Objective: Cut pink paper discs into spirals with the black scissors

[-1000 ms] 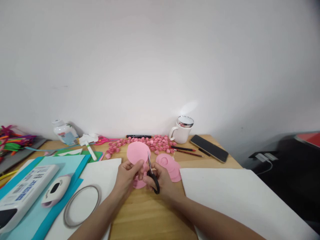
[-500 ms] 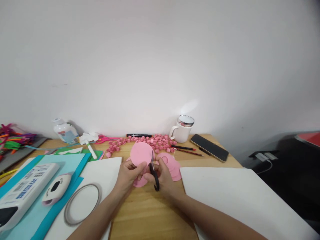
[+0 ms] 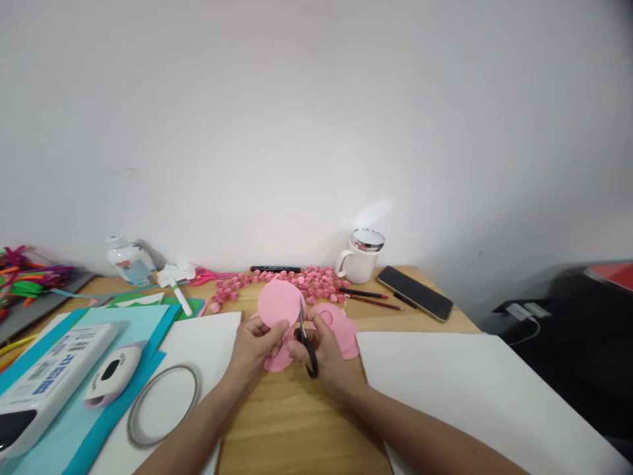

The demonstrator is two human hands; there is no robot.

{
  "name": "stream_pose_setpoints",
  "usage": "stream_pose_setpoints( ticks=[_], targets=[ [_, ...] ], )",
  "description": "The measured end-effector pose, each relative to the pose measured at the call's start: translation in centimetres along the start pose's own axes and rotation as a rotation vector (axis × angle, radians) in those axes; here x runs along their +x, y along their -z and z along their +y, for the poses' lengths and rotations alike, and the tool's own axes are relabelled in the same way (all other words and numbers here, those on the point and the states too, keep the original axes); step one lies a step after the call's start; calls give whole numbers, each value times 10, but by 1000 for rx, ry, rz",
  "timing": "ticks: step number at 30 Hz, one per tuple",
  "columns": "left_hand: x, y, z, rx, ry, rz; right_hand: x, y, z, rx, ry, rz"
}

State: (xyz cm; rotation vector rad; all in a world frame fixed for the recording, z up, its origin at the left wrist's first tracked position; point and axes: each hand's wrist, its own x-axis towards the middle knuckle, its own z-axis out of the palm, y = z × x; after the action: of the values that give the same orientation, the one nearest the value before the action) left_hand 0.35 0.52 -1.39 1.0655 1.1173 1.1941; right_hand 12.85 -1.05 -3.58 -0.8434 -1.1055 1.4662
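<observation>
My left hand point(image 3: 254, 348) pinches the lower edge of a pink paper disc point(image 3: 277, 302) and holds it upright above the wooden table point(image 3: 291, 422). My right hand point(image 3: 326, 353) grips black-handled scissors point(image 3: 305, 343), whose blades point up along the disc's right edge. Under and beside my hands lie more pink paper circles point(image 3: 343, 330). A heap of small pink paper pieces point(image 3: 301, 282) is spread behind them.
A white sheet point(image 3: 475, 389) lies at the right, and another white sheet with a ring point(image 3: 161, 406) on it at the left. Blue paper holds a white case point(image 3: 47, 382) and a small device point(image 3: 111, 375). At the back stand a mug point(image 3: 360, 257), phone point(image 3: 414, 293), pencils, marker, bottle point(image 3: 127, 258).
The disc and scissors have shifted slightly right since a second ago, and the blades stand more upright against the disc's edge. Both hands keep their hold.
</observation>
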Motion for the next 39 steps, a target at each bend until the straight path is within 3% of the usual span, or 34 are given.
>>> stream_pose_setpoints(
  ticks=[11, 20, 29, 39],
  targets=[
    [1, 2, 3, -48, -13, -50, -2, 0, -4, -81, -5, -1],
    [1, -1, 5, -72, 27, -2, -4, -1, -1, -73, -86, -26],
    [0, -1, 3, 34, -3, 27, 1, 2, 3, -41, 29, -11],
    [-2, -2, 6, 17, -3, 19, 0, 1, -1, 9, 19, -37]
  ],
)
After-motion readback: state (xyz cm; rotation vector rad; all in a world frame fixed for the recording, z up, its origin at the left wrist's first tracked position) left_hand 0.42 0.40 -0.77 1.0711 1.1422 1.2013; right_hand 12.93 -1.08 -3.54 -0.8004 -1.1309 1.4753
